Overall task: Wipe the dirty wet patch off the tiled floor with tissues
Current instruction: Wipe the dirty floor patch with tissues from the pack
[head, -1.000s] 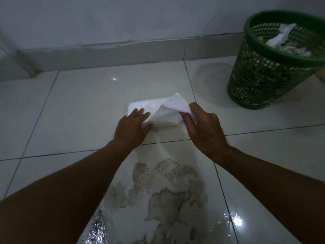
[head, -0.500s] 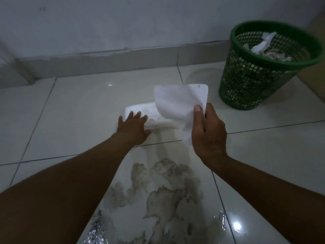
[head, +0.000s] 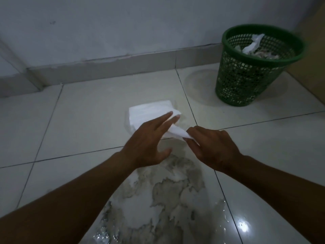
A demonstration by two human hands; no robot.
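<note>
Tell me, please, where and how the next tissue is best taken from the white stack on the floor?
Grip the near right corner of the tissue stack, coming from above on the person's side. That corner already looks lifted, beside the tissue pinched in the right hand, while the far edges lie flat on the tile.

Single head-worn view, looking forward and down over both forearms onto the tiled floor (head: 88, 111), close, wall at top.

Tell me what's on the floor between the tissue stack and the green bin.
Nothing: the head view shows bare tile and one grout line between the tissue stack and the green bin.
</note>
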